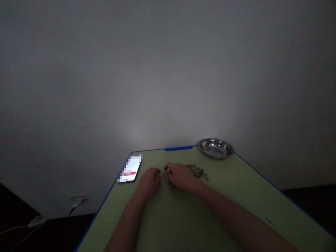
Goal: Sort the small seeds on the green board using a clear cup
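Forearms (223, 205) reach in, the curled right hand (179, 174) beside a loose heap of small brown pieces (198, 171) whose long axis slants toward the near right. The left hand (149, 182) curls too; whether either pinches anything, I cannot tell in this dimness. Beyond sits a steel bowl (215, 151).

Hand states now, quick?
Left hand: fingers curled; can't tell if it's pinching anything, too dark.
Right hand: fingers curled, beside the pile; can't tell if it holds anything.
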`<action>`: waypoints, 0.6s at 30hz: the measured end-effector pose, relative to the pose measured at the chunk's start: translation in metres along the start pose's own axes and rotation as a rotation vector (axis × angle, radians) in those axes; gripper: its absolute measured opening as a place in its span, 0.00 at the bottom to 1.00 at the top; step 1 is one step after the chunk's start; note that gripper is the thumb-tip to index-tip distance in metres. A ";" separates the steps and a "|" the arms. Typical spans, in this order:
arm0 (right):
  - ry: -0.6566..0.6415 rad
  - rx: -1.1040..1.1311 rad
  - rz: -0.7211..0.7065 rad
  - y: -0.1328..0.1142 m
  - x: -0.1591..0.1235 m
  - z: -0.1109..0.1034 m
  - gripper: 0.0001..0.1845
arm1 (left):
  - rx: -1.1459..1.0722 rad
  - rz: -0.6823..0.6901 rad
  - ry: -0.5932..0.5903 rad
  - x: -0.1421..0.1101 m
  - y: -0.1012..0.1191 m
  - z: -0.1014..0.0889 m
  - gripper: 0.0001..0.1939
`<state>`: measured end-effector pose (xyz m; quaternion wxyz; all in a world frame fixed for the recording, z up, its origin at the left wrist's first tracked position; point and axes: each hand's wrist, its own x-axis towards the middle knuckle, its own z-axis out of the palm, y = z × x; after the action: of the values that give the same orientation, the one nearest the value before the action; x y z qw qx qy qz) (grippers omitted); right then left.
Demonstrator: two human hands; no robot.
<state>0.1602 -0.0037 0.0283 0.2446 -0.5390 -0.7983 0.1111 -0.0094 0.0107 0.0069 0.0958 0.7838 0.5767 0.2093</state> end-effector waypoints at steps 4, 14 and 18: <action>0.023 -0.024 0.018 0.011 0.000 -0.003 0.14 | 0.002 -0.028 0.015 0.000 -0.002 0.000 0.16; 0.099 -0.014 0.085 0.053 -0.012 -0.026 0.11 | 0.034 -0.028 0.004 -0.002 0.002 -0.001 0.15; 0.126 0.002 0.130 0.067 -0.010 -0.035 0.10 | 0.048 -0.032 0.012 -0.003 0.003 0.000 0.14</action>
<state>0.2347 0.0101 0.0259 0.2870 -0.5953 -0.7447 0.0932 -0.0077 0.0069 0.0079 0.0766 0.7754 0.5946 0.1985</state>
